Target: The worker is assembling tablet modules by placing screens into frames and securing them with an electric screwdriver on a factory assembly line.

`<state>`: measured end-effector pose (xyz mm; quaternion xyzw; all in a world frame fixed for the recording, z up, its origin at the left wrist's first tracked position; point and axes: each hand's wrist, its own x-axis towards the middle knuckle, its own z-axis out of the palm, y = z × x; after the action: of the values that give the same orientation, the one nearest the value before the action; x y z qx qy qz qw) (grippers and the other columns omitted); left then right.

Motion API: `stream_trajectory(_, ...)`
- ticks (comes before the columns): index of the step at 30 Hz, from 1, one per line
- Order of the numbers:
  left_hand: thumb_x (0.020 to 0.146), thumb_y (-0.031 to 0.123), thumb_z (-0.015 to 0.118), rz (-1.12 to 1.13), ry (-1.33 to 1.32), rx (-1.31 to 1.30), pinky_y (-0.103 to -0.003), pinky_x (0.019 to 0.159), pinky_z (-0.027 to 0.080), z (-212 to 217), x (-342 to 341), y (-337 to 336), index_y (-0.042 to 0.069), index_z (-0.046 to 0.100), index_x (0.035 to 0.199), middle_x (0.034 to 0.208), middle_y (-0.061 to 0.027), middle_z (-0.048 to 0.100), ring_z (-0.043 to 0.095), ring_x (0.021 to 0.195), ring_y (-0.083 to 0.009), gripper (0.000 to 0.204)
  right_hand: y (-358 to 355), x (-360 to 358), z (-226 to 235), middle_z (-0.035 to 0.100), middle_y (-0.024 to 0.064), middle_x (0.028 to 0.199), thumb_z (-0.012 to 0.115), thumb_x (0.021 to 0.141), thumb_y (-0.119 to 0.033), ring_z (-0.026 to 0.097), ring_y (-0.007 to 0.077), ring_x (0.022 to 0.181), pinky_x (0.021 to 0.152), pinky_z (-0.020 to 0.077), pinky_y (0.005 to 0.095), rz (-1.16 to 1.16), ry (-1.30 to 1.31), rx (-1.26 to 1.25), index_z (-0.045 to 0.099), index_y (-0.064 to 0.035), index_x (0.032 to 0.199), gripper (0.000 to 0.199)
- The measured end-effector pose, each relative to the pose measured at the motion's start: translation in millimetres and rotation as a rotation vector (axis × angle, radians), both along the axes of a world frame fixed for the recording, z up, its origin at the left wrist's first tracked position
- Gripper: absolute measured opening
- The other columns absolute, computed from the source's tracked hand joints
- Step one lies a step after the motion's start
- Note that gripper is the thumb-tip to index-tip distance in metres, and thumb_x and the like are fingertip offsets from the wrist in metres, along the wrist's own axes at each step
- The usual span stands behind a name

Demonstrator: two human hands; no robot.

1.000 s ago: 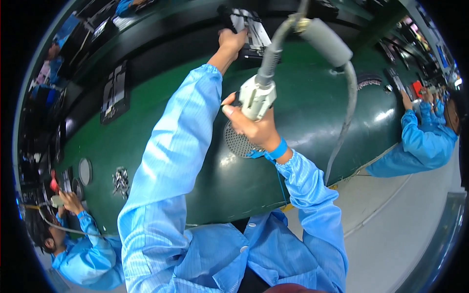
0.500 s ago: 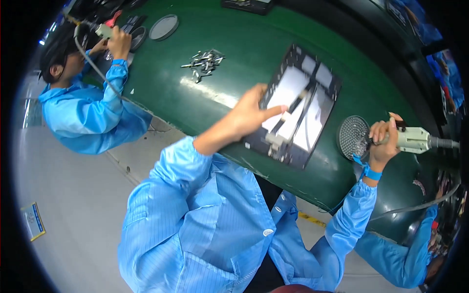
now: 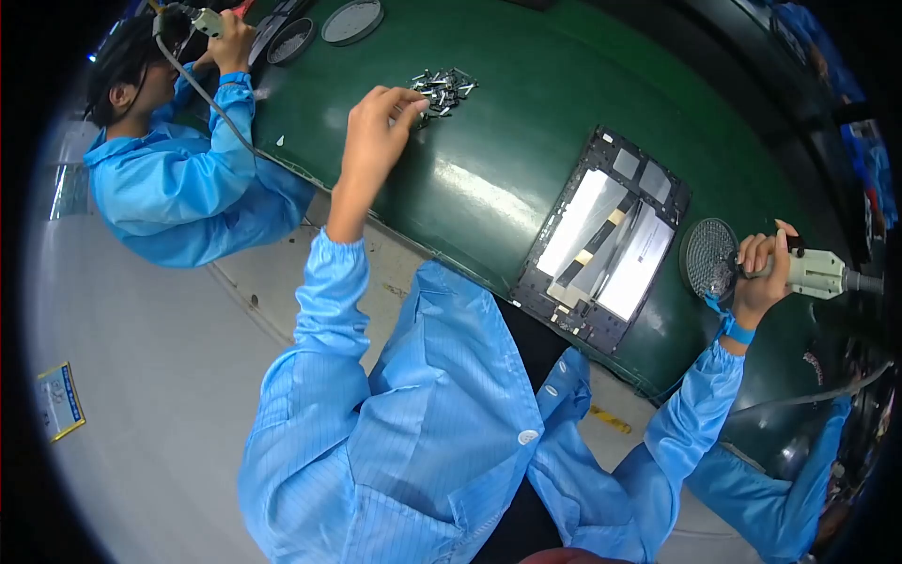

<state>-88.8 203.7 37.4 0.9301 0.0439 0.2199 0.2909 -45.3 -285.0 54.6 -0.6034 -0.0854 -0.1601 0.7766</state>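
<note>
My left hand [image 3: 376, 136] reaches to the near-left edge of a loose pile of small metal parts [image 3: 451, 89]. Its thumb and index finger come together there, and whatever lies between them is too small to make out. In my right hand [image 3: 761, 268] is a pale electric screwdriver [image 3: 816, 273], held sideways. Its front end is by a round dish of tiny screws [image 3: 705, 249]; the tip itself is hard to see. Between my hands an opened tablet [image 3: 601, 244] lies flat and slanted, showing silver battery panels and a dark ribbon cable. Neither hand touches it.
A green workbench [image 3: 526, 122] runs across under everything. At far left a co-worker [image 3: 178, 188] in blue holds another screwdriver, near two round dishes [image 3: 352, 21]. A grey cable [image 3: 808, 399] and another person's blue sleeve [image 3: 761, 503] are at lower right.
My left hand has left the tablet and moved left and away to the metal pile. A dark strip now lies across the tablet where my fingers were. My right hand still holds the screwdriver by the dish.
</note>
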Motion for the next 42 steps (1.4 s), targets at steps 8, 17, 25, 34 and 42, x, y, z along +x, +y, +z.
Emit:
stream_trajectory(8, 0.083, 0.013, 0.079, -0.058, -0.01, -0.035, -0.036, 0.067, 0.051, -25.7, -0.6, 3.4, 0.004, 0.078, 0.096, 0.088, -0.0114, 0.066, 0.065, 0.074, -0.0234, 0.017, 1.8, 0.0, 1.9, 0.036, 0.0002, 0.057, 0.052, 0.098, -0.008, 0.036, 0.0107, 0.045, 0.047, 0.0365, 0.0288, 0.015, -0.002, -0.015, 0.057, 0.0066, 0.111, 0.021)
stream_trajectory(17, 0.085, 0.009, 0.076, -0.104, -0.108, -0.037, -0.03, 0.067, 0.048, -3.8, 1.9, -14.4, 0.004, 0.075, 0.094, 0.095, -0.0085, 0.069, 0.066, 0.086, -0.0211, 0.01, 1.3, -2.2, 4.4, 0.037, 0.0004, 0.056, 0.052, 0.098, -0.008, 0.037, 0.0108, 0.044, 0.046, 0.037, 0.0296, 0.028, -0.014, -0.011, 0.057, 0.0065, 0.112, 0.02)
stream_trajectory(25, 0.089, 0.019, 0.077, -0.601, 0.339, -0.572, -0.025, 0.082, 0.048, 9.5, 80.7, -121.1, -0.001, 0.076, 0.099, 0.099, -0.0061, 0.072, 0.063, 0.09, -0.0126, 0.022, 4.9, -1.9, 6.2, 0.039, 0.0004, 0.055, 0.054, 0.096, -0.007, 0.039, 0.011, 0.044, 0.046, 0.038, 0.0296, 0.015, -0.028, -0.012, 0.058, 0.0071, 0.109, 0.019)
stream_trajectory(34, 0.087, 0.021, 0.079, -0.623, 0.403, -0.607, -0.026, 0.079, 0.052, -20.3, 109.0, -135.1, -0.003, 0.077, 0.102, 0.094, -0.01, 0.074, 0.067, 0.085, -0.0146, 0.028, 6.8, -0.6, 8.1, 0.038, 0.0011, 0.054, 0.054, 0.095, -0.006, 0.039, 0.0111, 0.043, 0.046, 0.0375, 0.03, -0.002, -0.027, -0.007, 0.058, 0.0073, 0.108, 0.019)
stream_trajectory(42, 0.091, 0.024, 0.075, -0.694, 0.462, -0.566, -0.026, 0.074, 0.053, -27.5, 102.0, -139.3, -0.001, 0.076, 0.108, 0.089, -0.0092, 0.075, 0.067, 0.079, -0.0126, 0.03, 9.4, -1.4, 11.0, 0.036, 0.0001, 0.054, 0.053, 0.097, -0.01, 0.037, 0.0113, 0.043, 0.045, 0.0375, 0.0308, 0.032, -0.014, -0.02, 0.056, 0.0073, 0.109, 0.022)
